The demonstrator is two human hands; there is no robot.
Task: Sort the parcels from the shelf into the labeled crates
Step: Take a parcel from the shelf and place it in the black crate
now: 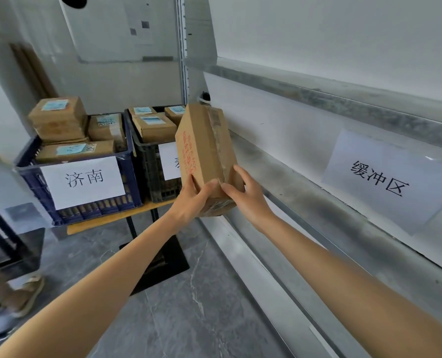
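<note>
A brown cardboard parcel (204, 148) with red print and clear tape is held upright in the air beside the metal shelf (318, 197). My left hand (191, 202) grips its lower left corner, thumb across the front. My right hand (245, 195) grips its lower right edge. Behind it, on a low wooden table, stand a blue crate (127, 187) with a white paper label and a black crate (147, 166) whose label the parcel partly hides. Both crates hold several brown parcels with blue stickers.
A white paper sign (385, 179) hangs on the shelf's front at the right. The table's black base (160, 262) sits on the grey marble floor. A person's sandalled foot (26, 293) is at the far left, near a dark frame.
</note>
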